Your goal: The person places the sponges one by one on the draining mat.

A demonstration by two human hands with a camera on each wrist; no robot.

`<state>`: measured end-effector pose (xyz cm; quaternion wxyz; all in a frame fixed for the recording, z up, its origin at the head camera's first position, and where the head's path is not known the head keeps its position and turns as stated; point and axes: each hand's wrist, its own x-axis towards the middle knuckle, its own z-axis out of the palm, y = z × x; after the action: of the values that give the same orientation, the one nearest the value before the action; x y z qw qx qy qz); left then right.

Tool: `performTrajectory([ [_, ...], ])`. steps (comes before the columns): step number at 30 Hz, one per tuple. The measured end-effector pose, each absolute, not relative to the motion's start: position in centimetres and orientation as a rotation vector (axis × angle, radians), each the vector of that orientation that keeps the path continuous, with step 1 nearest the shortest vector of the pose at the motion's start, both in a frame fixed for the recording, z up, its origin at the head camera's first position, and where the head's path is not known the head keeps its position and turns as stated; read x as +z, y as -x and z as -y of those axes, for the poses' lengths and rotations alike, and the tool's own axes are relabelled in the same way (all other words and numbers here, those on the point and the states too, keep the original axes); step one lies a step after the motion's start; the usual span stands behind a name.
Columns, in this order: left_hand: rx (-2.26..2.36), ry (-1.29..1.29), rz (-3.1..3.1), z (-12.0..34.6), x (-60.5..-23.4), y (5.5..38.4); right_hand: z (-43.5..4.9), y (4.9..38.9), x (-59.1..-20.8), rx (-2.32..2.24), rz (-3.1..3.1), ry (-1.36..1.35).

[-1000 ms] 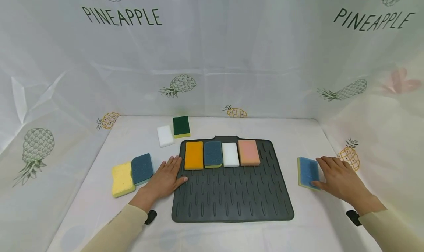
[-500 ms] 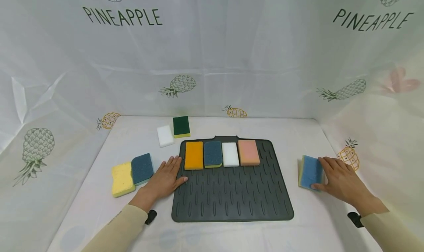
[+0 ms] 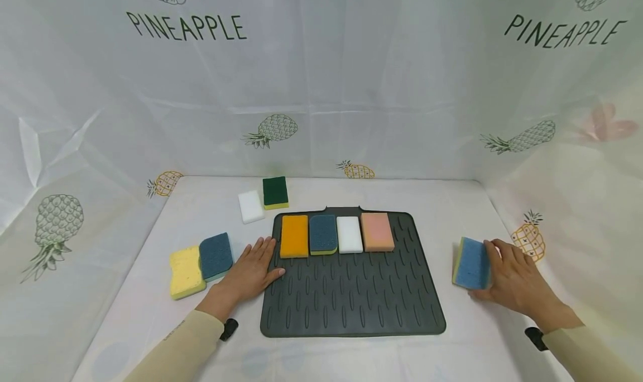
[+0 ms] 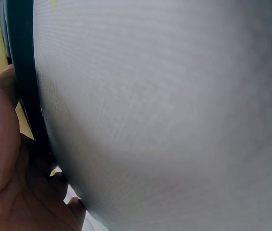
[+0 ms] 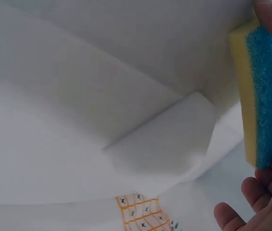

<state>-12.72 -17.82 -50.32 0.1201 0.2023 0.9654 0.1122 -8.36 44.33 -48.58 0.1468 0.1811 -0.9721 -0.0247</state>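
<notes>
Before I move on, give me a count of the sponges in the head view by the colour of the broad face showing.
White sponges: 2
Dark blue sponges: 2
Orange sponge: 1
Pink sponge: 1
Dark green sponge: 1
Yellow sponge: 1
Light blue sponge: 1
Total: 9

Left fingers (image 3: 264, 251) extended, right fingers (image 3: 494, 254) bent
</notes>
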Motion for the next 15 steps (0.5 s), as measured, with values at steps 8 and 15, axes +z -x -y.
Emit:
performTrajectory([
  [8,0.331,-0.596,-2.827,18.0,-50.5,12.7,-43.2,11.3,-47.5,-0.033,2.645,-0.662],
  [15,0.333,-0.599,-2.82,17.9,-50.4,12.7,-39.8,14.3,-45.5,0.066,2.685,-0.787],
])
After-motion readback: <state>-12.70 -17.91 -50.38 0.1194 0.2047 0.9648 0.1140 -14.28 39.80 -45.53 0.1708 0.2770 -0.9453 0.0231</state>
